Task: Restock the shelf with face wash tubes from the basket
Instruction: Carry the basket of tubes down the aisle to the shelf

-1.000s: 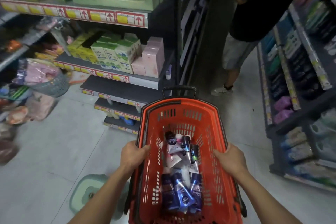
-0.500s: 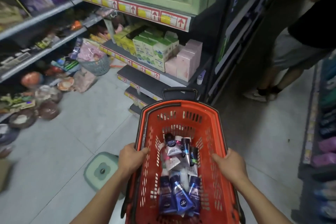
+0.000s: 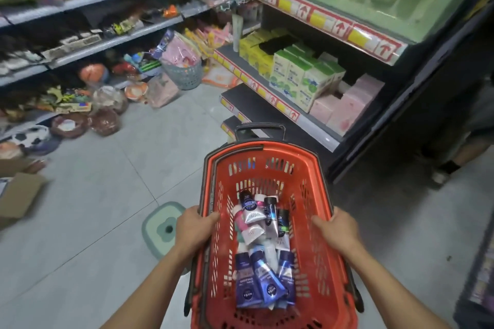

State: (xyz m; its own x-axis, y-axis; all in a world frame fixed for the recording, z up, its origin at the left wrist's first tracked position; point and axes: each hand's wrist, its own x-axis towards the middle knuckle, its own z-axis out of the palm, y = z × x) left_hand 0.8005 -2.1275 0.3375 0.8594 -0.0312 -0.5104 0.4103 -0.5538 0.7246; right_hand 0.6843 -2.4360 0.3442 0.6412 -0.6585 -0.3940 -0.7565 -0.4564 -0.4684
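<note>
I carry a red plastic basket (image 3: 315, 176) in front of me. My left hand (image 3: 193, 231) grips its left rim and my right hand (image 3: 338, 232) grips its right rim. Inside lie several face wash tubes (image 3: 263, 254), dark blue ones near me and white and black ones farther in. Ahead on the right stands a shelf unit (image 3: 270, 88) with red and yellow price strips, holding green-and-white boxes (image 3: 304, 80) and pink boxes (image 3: 350, 104). Its lower shelves look dark and bare.
A pale green step stool (image 3: 160, 224) sits on the floor left of the basket. Bags, toys and a grey basket (image 3: 184, 75) crowd the left shelves and floor. A cardboard box (image 3: 18, 195) lies far left. Another person's leg and shoe (image 3: 449, 165) stand at right.
My view has swung left, so the shelf unit slid right and the cluttered left shelves came into view. Both hands stay on the basket rims. The other person moved to the frame's right edge.
</note>
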